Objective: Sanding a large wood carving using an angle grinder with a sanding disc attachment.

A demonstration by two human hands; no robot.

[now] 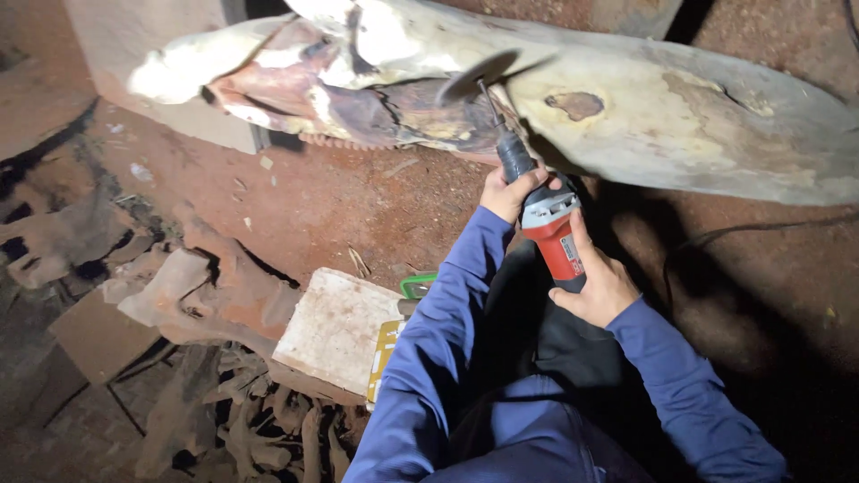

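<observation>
The reddish dirt floor [376,206] carries everything here. A pale stone block [335,326] lies flat on it, with gnarled pieces of wood [206,295] just beside it at left. Small chips and scraps [266,163] are scattered across the bare earth.

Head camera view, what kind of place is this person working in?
Probably a rough wood-carving workshop or yard. A big weathered log is being cut with a red power tool held in both hands, over a reddish dirt floor, with gnarled wood pieces piled nearby.

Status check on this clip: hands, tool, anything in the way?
Left hand on grinder neck, right hand on body. Disc at the log. Nothing blocking.
</observation>
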